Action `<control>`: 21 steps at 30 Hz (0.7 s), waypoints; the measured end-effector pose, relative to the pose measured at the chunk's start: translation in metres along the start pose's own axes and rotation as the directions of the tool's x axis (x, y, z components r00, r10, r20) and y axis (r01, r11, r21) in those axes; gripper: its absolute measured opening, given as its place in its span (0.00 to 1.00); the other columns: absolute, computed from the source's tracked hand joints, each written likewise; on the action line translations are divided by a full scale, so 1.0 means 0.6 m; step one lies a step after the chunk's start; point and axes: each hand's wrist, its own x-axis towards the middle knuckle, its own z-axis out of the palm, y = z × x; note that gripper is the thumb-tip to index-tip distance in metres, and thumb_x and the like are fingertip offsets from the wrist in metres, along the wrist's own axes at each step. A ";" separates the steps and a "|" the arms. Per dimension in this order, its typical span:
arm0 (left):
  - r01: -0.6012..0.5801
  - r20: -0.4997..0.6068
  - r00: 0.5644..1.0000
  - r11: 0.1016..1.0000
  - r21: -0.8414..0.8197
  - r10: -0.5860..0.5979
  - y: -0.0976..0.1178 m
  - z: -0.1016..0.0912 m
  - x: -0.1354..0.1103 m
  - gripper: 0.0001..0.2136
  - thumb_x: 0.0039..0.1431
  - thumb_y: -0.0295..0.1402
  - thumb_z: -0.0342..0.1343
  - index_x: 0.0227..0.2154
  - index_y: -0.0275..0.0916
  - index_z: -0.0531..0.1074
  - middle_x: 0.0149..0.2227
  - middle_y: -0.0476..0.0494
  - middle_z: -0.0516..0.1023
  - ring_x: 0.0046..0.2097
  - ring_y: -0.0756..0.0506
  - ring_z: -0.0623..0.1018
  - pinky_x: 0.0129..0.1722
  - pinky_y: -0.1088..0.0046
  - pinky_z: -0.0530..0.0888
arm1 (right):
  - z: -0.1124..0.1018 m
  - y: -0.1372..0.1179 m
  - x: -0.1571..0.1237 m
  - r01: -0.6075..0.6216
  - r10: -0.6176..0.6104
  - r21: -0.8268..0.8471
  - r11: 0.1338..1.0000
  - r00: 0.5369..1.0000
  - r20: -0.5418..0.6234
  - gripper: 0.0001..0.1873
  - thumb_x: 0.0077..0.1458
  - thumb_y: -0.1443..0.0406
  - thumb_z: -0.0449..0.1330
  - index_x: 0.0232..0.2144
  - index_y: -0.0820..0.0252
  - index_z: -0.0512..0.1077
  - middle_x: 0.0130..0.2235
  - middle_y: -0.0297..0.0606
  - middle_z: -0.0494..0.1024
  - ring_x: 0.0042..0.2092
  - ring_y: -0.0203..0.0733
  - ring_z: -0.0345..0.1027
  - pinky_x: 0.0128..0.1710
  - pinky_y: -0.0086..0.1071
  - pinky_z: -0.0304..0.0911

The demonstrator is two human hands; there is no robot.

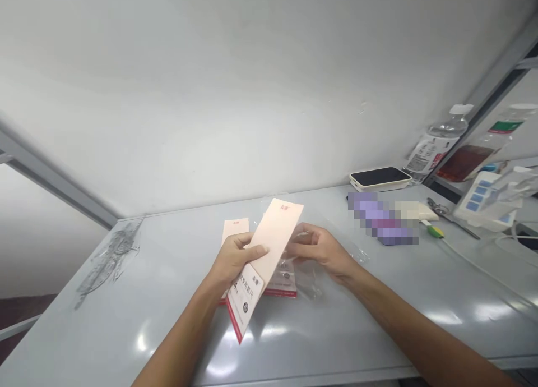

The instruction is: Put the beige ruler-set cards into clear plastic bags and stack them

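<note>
My left hand (235, 257) is closed on a long cream paper sleeve (274, 227), thumb on its front. The sleeve is tilted, with a printed white lower part and a red bottom edge. My right hand (318, 247) is at the sleeve's right edge, fingers curled; what they pinch is hidden behind it. Below and behind lie another cream sleeve (236, 226) and a red-edged printed one (282, 285), both partly covered. Clear plastic wrap (310, 283) lies under my right hand.
Clear plastic pieces with dark markings (110, 255) lie on the grey tabletop (168, 319) at left. At right are a phone (380, 177), a blurred purple item (380, 219), a white cable (474, 263), tweezers (458, 224), and bottles (437, 143) near the metal frame.
</note>
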 end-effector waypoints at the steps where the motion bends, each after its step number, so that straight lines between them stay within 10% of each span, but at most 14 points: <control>1: 0.003 0.007 1.000 0.999 0.049 -0.003 0.001 0.000 -0.001 0.17 0.39 0.38 0.63 0.34 0.34 0.75 0.25 0.45 0.75 0.22 0.51 0.71 0.20 0.78 0.64 | -0.002 0.003 0.002 -0.027 0.027 -0.026 0.999 1.000 -0.017 0.14 0.40 0.63 0.65 0.31 0.60 0.68 0.29 0.38 0.77 0.34 0.43 0.72 0.32 0.33 0.63; 21: 0.055 0.100 0.993 0.987 0.151 -0.070 0.007 0.013 -0.014 0.17 0.42 0.39 0.62 0.36 0.36 0.76 0.26 0.45 0.75 0.22 0.51 0.70 0.20 0.78 0.61 | 0.002 0.010 0.006 -0.034 0.004 -0.195 0.980 0.988 -0.155 0.04 0.37 0.66 0.62 0.18 0.61 0.72 0.17 0.33 0.71 0.24 0.39 0.65 0.23 0.31 0.58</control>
